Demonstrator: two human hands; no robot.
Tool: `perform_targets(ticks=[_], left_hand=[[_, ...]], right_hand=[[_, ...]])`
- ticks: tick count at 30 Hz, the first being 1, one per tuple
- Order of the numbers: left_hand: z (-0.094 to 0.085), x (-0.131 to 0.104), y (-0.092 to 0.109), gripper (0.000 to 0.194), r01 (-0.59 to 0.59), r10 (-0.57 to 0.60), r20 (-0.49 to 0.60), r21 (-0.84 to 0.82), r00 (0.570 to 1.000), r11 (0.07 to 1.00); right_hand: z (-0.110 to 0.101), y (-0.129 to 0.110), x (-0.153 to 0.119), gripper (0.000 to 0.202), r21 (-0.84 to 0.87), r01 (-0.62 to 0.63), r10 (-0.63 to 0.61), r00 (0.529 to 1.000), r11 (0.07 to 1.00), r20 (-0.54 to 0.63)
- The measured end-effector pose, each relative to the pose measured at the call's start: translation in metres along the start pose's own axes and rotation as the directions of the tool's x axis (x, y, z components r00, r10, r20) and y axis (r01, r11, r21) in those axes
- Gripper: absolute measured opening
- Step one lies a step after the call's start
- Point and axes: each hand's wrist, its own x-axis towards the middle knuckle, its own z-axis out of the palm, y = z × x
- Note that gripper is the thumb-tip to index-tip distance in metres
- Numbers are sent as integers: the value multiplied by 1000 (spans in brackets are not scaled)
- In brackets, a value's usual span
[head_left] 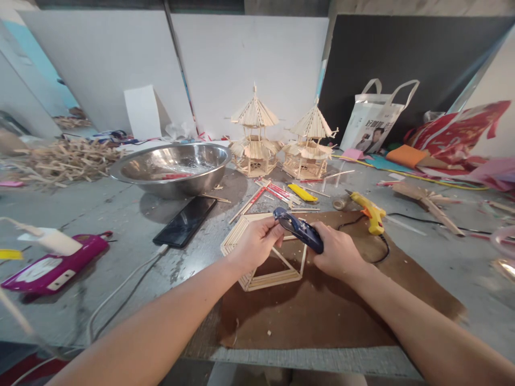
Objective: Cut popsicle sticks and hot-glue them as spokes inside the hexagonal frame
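Observation:
My right hand grips a dark blue handheld tool, which looks like a stapler or cutter, above a brown mat. The fingers of my left hand are pinched together at the tool's front end; whatever is between them is too small to make out. Beneath both hands, a flat polygonal frame of pale wooden sticks lies on the mat, with thin sticks crossing its inside. My left hand covers part of the frame.
A yellow glue gun with a black cord lies right of the hands. Beyond are a yellow cutter, two stick pagodas and a metal bowl. A phone and a purple power strip sit left.

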Motion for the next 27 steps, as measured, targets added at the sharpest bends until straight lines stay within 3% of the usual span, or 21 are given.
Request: perform_targets(ticks=[17,22,27], left_hand=[[2,0,-4,35,53,-52,-15,96,999,994],[4,-1,-5,33,83,-86,42,84,995,993],[1,1,-8,19,169,-170,114,12,979,985]], right_hand=[[-3,-2,2,19,-71,-40,44,998,997,53],[-2,0,4,24,-86,-115,114,993,990,-22],[1,10,9,32,-76,-169,162,983,983,-89]])
